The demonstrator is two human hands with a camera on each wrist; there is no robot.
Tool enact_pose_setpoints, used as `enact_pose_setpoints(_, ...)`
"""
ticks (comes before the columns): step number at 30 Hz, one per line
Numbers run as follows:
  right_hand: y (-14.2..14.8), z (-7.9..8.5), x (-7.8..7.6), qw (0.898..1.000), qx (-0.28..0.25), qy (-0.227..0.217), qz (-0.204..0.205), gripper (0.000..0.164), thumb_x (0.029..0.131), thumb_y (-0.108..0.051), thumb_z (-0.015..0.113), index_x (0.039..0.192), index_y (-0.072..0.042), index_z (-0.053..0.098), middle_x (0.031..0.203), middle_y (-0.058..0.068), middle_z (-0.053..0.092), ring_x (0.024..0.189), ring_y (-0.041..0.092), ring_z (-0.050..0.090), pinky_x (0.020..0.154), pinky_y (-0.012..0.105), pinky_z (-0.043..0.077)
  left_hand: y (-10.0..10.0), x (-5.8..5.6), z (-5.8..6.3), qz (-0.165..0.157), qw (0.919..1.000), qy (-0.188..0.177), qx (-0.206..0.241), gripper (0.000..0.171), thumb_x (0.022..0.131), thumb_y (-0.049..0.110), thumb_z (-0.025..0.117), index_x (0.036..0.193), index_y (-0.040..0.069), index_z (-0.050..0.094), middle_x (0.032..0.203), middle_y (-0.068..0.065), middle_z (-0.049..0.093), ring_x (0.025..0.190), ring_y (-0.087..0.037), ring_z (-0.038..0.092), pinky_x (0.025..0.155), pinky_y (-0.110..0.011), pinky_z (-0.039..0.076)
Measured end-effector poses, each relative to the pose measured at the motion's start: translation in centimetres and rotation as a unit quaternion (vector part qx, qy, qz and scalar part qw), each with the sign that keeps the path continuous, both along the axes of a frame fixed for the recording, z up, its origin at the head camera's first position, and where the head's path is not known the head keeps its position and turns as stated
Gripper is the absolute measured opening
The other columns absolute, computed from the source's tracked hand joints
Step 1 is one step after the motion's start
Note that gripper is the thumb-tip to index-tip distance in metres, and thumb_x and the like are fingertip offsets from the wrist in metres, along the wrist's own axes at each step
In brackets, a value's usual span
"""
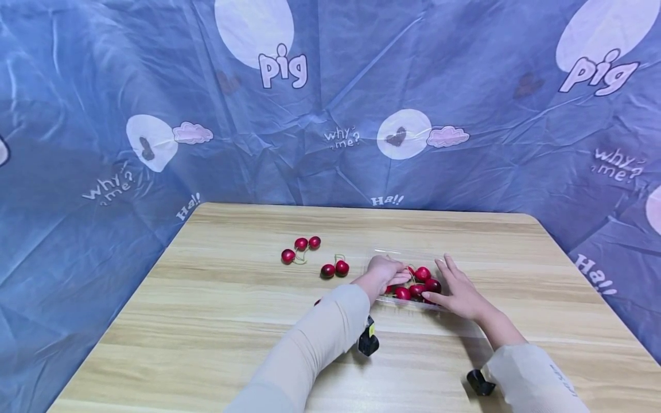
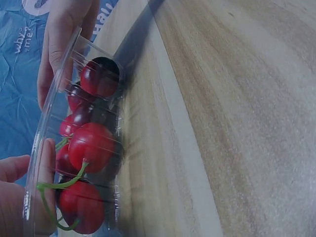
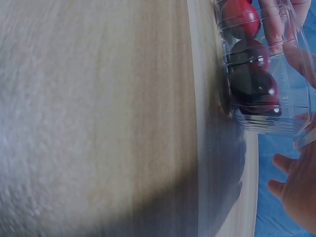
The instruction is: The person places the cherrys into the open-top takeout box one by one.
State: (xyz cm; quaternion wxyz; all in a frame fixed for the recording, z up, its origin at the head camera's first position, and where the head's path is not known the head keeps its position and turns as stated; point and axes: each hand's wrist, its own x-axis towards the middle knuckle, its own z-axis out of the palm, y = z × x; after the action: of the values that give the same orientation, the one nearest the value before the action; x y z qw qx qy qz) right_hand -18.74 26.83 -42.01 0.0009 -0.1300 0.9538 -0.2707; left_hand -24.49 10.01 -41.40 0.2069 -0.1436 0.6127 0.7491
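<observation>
"What's closest to us?"

"Two pale sleeves (image 1: 320, 335), each with a small black device (image 1: 368, 341) beside it, over a wood-grain tabletop (image 1: 181, 344)."

"And the hands?"

"The right hand (image 1: 459, 293) is spread wide at the right end of a clear plastic container (image 3: 295, 101), thumb by the near rim, the other fingers toward the far side. The left hand (image 1: 383, 273) reaches into the container's left part."

"Is the left one gripping something?"

"Its fingers lie fairly straight, thumb apart from them. I can't tell whether the tips touch a cherry."

"Where's the fruit, then?"

"A heap of cherries (image 1: 417, 291), red to nearly black, sits in the container between the hands, with green stems curling up. One more cherry (image 1: 317, 302) is mostly hidden by the left sleeve."

"Farther back?"

"A pair of cherries (image 1: 342, 268) just left of the container, then three stemmed cherries (image 1: 287, 256) farther left on the tabletop."

"And beyond?"

"Wrinkled blue cloth (image 1: 289, 166), printed 'pig', 'why me?' and 'Ha!!'."
</observation>
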Motion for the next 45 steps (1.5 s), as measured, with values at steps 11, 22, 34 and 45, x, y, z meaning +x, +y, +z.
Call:
enact_pose_setpoints(11, -0.1, 0.0, 0.0, 1.000, 0.000, -0.005, 0.001, 0.082, 0.077, -0.039, 0.060, 0.132, 0.008, 0.020, 0.137, 0.029, 0.005, 0.116, 0.054, 0.013, 0.089, 0.068, 0.017, -1.0, 0.2, 0.9, -0.026, 0.9996, 0.003, 0.001, 0.009, 0.079, -0.005, 0.056, 0.086, -0.009, 0.059, 0.079, -0.023, 0.062, 0.076, -0.030, 0.062, 0.066, -0.029, 0.054)
enact_pose_setpoints(22, -0.1, -0.3, -0.1, 1.000, 0.003, -0.003, -0.001, 0.084, 0.077, -0.041, 0.059, 0.132, 0.008, 0.019, 0.137, 0.029, 0.004, 0.116, 0.054, 0.012, 0.088, 0.070, 0.014, -3.4, 0.4, 1.7, -0.106, 0.9941, 0.020, 0.011, 0.020, 0.081, -0.002, 0.054, 0.099, -0.011, 0.056, 0.088, -0.023, 0.061, 0.074, -0.028, 0.062, 0.064, -0.027, 0.055)
enact_pose_setpoints(34, -0.1, -0.3, -0.1, 1.000, 0.003, -0.007, 0.001, 0.084, 0.077, -0.040, 0.060, 0.132, 0.008, 0.019, 0.137, 0.029, 0.003, 0.116, 0.054, 0.012, 0.089, 0.069, 0.013, -6.6, 0.3, 2.1, -0.129, 0.9905, 0.047, 0.007, 0.026, 0.080, -0.002, 0.055, 0.105, -0.012, 0.053, 0.094, -0.024, 0.059, 0.073, -0.022, 0.062, 0.073, -0.029, 0.052)
enact_pose_setpoints(45, 0.0, -0.6, -0.3, 1.000, 0.007, -0.004, 0.001, 0.085, 0.077, -0.042, 0.059, 0.132, 0.008, 0.019, 0.137, 0.029, 0.004, 0.116, 0.053, 0.012, 0.090, 0.068, 0.014, -9.6, 0.1, 1.8, -0.129, 0.9894, 0.065, -0.007, 0.029, 0.082, 0.001, 0.054, 0.107, -0.012, 0.050, 0.102, -0.027, 0.055, 0.092, -0.032, 0.057, 0.078, -0.031, 0.051)
